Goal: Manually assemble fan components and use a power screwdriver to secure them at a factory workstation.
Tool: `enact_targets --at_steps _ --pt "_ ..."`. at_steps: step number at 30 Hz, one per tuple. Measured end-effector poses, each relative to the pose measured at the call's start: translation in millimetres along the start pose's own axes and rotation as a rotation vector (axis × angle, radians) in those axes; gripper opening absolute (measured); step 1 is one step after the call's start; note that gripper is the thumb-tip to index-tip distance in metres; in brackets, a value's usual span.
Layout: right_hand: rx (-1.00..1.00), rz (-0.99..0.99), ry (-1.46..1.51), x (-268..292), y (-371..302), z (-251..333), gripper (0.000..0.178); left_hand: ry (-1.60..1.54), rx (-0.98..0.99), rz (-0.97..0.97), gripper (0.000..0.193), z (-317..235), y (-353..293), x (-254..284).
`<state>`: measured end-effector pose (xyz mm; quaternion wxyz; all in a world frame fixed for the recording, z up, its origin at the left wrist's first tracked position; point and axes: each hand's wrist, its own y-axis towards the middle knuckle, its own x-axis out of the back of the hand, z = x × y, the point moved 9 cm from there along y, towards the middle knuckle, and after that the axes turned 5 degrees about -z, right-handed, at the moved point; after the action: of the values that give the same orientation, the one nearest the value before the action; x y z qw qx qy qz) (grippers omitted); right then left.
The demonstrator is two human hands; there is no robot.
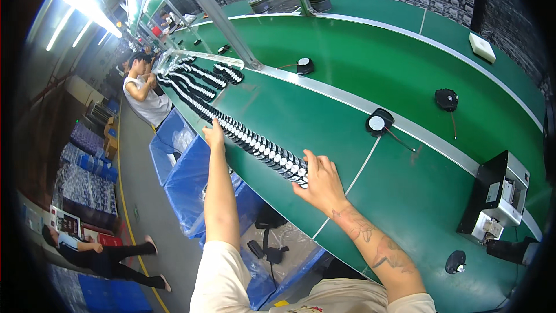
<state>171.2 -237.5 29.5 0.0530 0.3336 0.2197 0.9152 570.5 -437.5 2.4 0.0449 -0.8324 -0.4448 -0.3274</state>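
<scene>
A long, slightly curved row of black round parts with white discs (255,142) lies on the green bench, packed tightly against one another. My right hand (322,181) is closed around the row's near end, thumb on the near side and fingers over the far side. Further along, my left hand (215,135) grips the row's near side, partly hiding its own fingers. Beyond it, several more rows of the same parts (200,72) lie at the far left of the bench.
Single black parts with wires (379,122) sit along the metal rail and the green belt (359,61). At right stands a black-and-silver machine (498,200); a loose black part (456,262) lies nearby. Blue-lined bins (191,188) stand below the bench edge. Another person (145,95) sits at far left.
</scene>
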Motion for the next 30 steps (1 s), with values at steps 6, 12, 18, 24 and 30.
enact_targets --at_steps 6,12,18,24,30 --pt "0.021 -0.017 0.007 28 -18 -5 0.075 0.048 -0.005 0.103 0.088 -13 3 -9" --pt "0.040 -0.042 -0.010 54 -38 -6 0.074 0.125 -0.031 0.123 0.088 -15 2 -13" --pt "-0.013 -0.044 -0.002 79 -60 -12 0.071 0.116 -0.028 0.142 0.088 -17 1 -16" --pt "-0.070 -0.020 -0.017 106 -87 -18 0.068 0.195 -0.082 0.164 0.095 -29 -11 -15" --pt "-0.122 -0.011 -0.042 132 -116 -24 0.068 0.335 -0.070 0.274 0.120 -39 -24 -34"
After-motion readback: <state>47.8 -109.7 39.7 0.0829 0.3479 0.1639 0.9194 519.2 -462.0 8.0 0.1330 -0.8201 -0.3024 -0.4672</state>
